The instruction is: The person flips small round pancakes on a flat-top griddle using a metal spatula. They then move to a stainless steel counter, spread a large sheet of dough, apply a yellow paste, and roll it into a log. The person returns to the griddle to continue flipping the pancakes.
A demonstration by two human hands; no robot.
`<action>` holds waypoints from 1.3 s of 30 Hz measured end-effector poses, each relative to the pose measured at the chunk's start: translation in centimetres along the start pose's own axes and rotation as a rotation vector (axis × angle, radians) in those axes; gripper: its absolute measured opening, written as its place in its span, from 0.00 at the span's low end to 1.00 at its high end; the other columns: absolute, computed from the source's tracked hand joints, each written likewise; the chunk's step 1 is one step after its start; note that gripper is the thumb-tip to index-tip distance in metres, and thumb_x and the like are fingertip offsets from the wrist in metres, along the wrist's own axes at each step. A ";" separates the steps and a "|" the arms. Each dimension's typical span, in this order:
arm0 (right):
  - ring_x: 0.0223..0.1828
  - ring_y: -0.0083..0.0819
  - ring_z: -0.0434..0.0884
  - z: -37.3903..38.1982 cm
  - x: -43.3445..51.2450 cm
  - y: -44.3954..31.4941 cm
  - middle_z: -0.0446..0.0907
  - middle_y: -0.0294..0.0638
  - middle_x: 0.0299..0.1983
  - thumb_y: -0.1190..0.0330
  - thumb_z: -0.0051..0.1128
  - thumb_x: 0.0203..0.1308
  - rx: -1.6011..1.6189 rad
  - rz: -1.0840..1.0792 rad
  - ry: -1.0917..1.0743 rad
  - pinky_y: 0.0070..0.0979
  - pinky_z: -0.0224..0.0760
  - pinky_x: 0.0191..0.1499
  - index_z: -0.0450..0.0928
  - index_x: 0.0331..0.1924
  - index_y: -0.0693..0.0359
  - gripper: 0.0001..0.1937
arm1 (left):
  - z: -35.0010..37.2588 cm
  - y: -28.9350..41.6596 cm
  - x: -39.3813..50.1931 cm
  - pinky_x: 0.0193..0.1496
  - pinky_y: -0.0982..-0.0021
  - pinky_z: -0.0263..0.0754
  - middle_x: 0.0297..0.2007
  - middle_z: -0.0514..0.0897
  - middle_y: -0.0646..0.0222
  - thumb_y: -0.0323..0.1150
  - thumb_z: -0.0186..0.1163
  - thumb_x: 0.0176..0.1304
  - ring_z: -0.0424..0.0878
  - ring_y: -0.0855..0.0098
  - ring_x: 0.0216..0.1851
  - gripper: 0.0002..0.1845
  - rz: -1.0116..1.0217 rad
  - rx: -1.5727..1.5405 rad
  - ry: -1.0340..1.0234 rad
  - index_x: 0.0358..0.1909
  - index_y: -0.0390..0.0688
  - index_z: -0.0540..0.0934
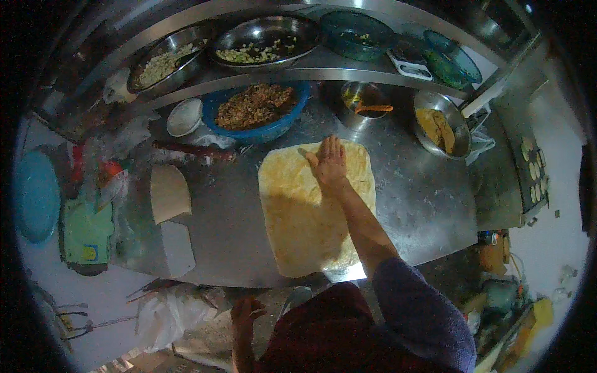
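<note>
A wide rectangular sheet of dough [303,224], its surface yellowish and shiny in places, lies flat on the steel table [224,233]. My right hand [331,163] rests flat on the upper part of the dough, fingers pointing away from me, holding nothing. Below the table's near edge hangs my left hand [247,310], away from the dough; it is dark and its fingers are hard to make out. Behind the dough stands a blue basin [298,109] of minced filling. A steel pot [359,123] with an orange-handled utensil [373,108] is beyond my right hand.
A steel bowl of yellow paste [461,135] sits at the back right. A rolling pin [196,151], a white bowl [184,119] and a scraper with a wooden-looking part [170,193] are on the left. Bowls of chopped food, one a steel bowl [266,42], line the shelf [326,73]. A griddle [534,182] stands far right.
</note>
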State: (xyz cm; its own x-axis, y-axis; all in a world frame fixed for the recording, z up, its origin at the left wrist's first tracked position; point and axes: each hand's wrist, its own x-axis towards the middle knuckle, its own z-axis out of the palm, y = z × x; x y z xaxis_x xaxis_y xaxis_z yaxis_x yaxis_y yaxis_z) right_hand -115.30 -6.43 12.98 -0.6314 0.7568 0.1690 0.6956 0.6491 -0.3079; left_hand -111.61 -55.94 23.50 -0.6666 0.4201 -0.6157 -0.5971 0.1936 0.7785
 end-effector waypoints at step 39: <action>0.79 0.48 0.46 -10.9 -29.9 -3.2 0.48 0.49 0.78 0.44 0.49 0.67 0.078 -0.358 -0.337 0.48 0.37 0.78 0.49 0.76 0.62 0.42 | 2.3 1.3 1.7 0.44 0.68 0.82 0.38 0.83 0.64 0.40 0.54 0.74 0.83 0.71 0.40 0.14 0.039 0.212 -0.372 0.48 0.38 0.78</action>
State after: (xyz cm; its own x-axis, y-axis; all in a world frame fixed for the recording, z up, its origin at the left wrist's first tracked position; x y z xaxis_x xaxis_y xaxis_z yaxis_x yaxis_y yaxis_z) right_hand -94.89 -30.28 19.15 -0.9105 0.4124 -0.0312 0.3955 0.8460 -0.3575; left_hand -112.51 -52.92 23.74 -0.4576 0.7141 -0.5298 -0.4435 0.3331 0.8321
